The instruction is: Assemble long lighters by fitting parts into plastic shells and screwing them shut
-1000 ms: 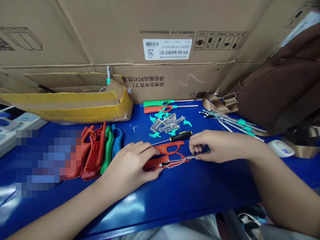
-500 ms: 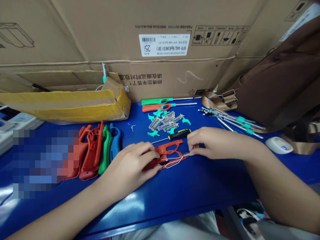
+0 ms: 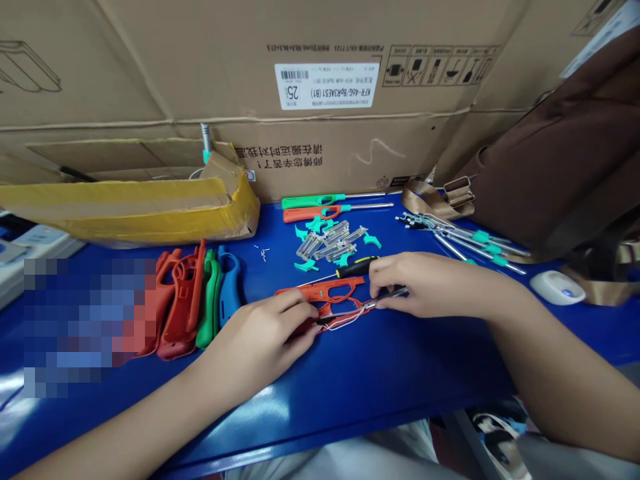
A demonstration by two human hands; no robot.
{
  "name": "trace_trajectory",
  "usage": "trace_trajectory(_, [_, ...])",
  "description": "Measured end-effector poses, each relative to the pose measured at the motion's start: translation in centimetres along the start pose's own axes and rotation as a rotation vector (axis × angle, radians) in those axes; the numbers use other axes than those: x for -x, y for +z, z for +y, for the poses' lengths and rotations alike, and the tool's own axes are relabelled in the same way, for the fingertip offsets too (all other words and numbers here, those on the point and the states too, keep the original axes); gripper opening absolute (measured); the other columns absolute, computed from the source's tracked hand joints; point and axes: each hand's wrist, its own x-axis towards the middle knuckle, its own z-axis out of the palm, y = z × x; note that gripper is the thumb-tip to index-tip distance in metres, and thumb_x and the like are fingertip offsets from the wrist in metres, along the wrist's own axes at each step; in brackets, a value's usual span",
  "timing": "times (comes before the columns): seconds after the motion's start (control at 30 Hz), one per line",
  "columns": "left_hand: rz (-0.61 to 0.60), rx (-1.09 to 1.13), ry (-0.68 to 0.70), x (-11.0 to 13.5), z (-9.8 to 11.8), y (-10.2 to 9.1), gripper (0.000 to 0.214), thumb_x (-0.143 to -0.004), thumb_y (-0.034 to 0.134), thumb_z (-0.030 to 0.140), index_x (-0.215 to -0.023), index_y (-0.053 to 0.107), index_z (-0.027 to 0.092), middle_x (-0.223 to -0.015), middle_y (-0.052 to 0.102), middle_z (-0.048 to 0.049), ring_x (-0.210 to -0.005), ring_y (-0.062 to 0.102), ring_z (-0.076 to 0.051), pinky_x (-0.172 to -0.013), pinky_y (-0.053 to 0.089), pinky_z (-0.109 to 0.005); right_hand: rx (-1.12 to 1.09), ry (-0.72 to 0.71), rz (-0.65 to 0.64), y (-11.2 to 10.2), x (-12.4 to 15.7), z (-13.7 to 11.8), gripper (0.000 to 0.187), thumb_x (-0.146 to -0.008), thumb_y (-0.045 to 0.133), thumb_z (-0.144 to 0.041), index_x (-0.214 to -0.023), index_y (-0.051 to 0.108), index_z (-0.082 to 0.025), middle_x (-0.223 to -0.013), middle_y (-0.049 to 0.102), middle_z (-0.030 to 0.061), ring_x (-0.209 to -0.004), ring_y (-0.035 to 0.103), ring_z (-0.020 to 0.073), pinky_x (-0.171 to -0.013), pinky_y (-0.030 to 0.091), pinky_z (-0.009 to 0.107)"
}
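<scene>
Orange plastic lighter-handle shell half [image 3: 326, 310] lies back from the near edge of the glossy blue surface [image 3: 350, 387]. Your left hand [image 3: 273, 327] grips its broad end; your right hand [image 3: 415, 283] pinches a slim silvery metal tube [image 3: 370, 305] near thin white wire [image 3: 350, 323]. Shell likely light, stiff, slightly slippery: hold by side walls; wire probably fragile, spare it.

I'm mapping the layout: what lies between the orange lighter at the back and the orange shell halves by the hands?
In the head view: turquoise parts and clear plastic parts, then the screwdriver nearest the shell halves.
</scene>
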Motion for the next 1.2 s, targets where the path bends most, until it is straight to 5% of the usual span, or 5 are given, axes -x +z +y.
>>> trace_trajectory(0.4, [-0.007, 0.013, -0.046, -0.2, 0.8, -0.1, 0.007, -0.097, 0.055, 0.021, -0.102, 0.06, 0.02, -0.098, 0.067, -0.0017, -0.076, 0.065, -0.016, -0.064, 0.051, -0.027, -0.138, -0.068, 0.035, 2.0, -1.5, -2.0, 0.008, -0.094, 0.058, -0.016, -0.096, 0.065, -0.019, -0.099, 0.059, 0.0023, -0.075, 0.054, 0.0124, -0.064, 0.039, 0.026])
trace_trajectory(1.0, [0.031, 0.04, -0.111, -0.2, 0.6, 0.4, 0.012, -0.102, 0.051, 0.026, -0.097, 0.06, 0.02, -0.095, 0.068, -0.0015, -0.082, 0.066, -0.018, -0.07, 0.05, -0.029, -0.2, -0.094, -0.023, 1.1, -0.9, -2.2, 0.023, -0.081, 0.056, -0.004, -0.096, 0.063, -0.019, -0.093, 0.059, 0.0004, -0.072, 0.052, 0.0119, -0.064, 0.04, 0.024])
trace_trajectory(1.2, [0.093, 0.106, -0.17, -0.5, 0.6, 0.8, 0.011, -0.101, 0.055, 0.025, -0.094, 0.062, 0.021, -0.093, 0.07, -0.0012, -0.084, 0.068, -0.018, -0.072, 0.051, -0.028, -0.183, -0.138, -0.03, 1.2, -1.1, -2.0, 0.015, -0.09, 0.056, -0.01, -0.093, 0.068, -0.019, -0.094, 0.061, 0.0022, -0.078, 0.055, 0.0136, -0.069, 0.041, 0.025])
